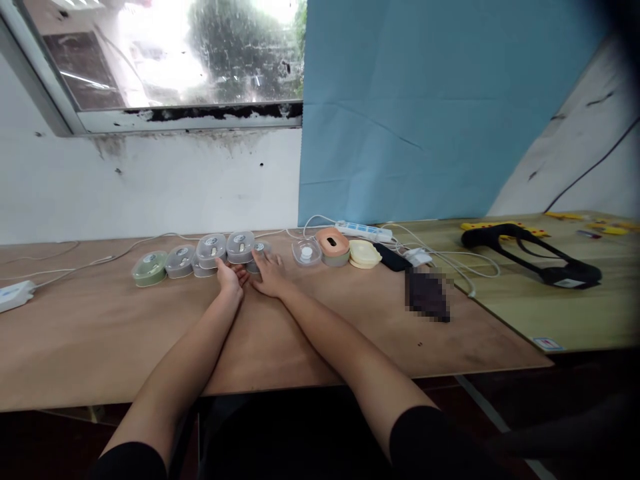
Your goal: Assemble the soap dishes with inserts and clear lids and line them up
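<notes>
Several round, lidded containers stand in a row near the back of the table. My left hand [231, 278] is beside a clear-lidded grey container [211, 249], which sits on top of another grey container [202, 271]. Its thumb is up against them and its fingers stretch toward the right. Between my hands, a second grey container [241, 246] stands raised; what supports it is largely hidden. My right hand [271, 275] has its fingers spread over a low grey container [260, 251], partly covering it. The thumb reaches close to the raised container. Neither hand visibly grips anything.
Left are a green container [149, 269] and another grey one [180, 261]. To the right lie a clear lid [306, 252], an orange-topped container [333, 246], a cream container [365, 254], a black phone-like object [393, 257], a power strip [365, 231], cables and a black strapped frame [535, 253].
</notes>
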The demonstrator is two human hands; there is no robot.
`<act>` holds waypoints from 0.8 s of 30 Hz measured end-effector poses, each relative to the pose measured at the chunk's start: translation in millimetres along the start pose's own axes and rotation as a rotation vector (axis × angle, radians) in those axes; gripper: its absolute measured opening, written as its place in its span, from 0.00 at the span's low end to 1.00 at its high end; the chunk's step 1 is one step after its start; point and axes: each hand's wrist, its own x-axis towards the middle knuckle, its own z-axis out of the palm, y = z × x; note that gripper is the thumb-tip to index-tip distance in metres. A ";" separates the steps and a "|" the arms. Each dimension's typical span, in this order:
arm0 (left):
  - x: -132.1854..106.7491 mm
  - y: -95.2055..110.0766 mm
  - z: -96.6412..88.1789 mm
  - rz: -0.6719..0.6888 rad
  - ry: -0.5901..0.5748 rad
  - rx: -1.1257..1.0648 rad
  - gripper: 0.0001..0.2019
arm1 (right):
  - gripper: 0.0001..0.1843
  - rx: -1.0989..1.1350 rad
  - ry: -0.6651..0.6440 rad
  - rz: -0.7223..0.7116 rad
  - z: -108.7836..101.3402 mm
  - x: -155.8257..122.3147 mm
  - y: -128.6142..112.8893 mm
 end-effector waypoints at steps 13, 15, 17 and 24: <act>0.6 5.4 -1.2 -0.042 -0.010 0.009 0.28 | 0.42 -0.063 0.199 -0.112 -27.9 -24.3 -0.1; -2.3 5.4 0.5 -0.069 -0.030 0.034 0.28 | 0.35 -0.097 0.349 -0.134 -49.2 -42.3 19.6; -6.5 4.5 2.8 -0.088 -0.050 0.054 0.28 | 0.30 -0.139 0.476 -0.098 -74.0 -62.8 51.6; -16.8 1.7 7.8 -0.147 -0.102 0.086 0.27 | 0.27 -0.337 0.624 0.427 -135.2 -133.5 171.4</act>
